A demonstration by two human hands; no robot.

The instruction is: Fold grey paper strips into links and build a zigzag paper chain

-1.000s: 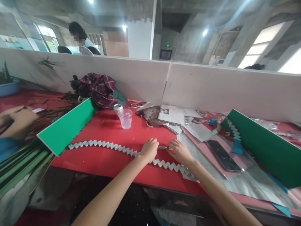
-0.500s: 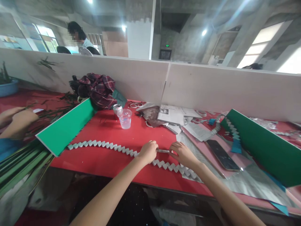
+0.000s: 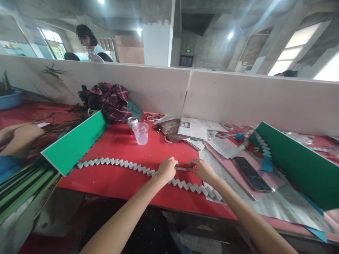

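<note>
Between my two hands stretches a thin pale strip [image 3: 182, 169], apparently folded paper. My left hand [image 3: 168, 169] pinches its left end, and the fingers of my right hand [image 3: 202, 170] close on its right end. Beneath and behind my wrists runs a long zigzag chain of folded pale paper [image 3: 124, 163], lying across the red tabletop [image 3: 116, 183]. Part of the chain is hidden by my left hand and forearm. Its right end lies by my right wrist, over a printed sheet.
A clear plastic cup [image 3: 141, 134] and a can [image 3: 132, 124] stand behind the chain. Papers [image 3: 193, 129] and a phone [image 3: 251, 174] lie to the right. Green dividers [image 3: 76, 141] flank the workspace. At far left, another person's hands [image 3: 23, 135] are near long green leaves [image 3: 29, 187].
My right hand has shifted slightly left and its fingers have drawn closer together on the strip. My left hand stays almost in place.
</note>
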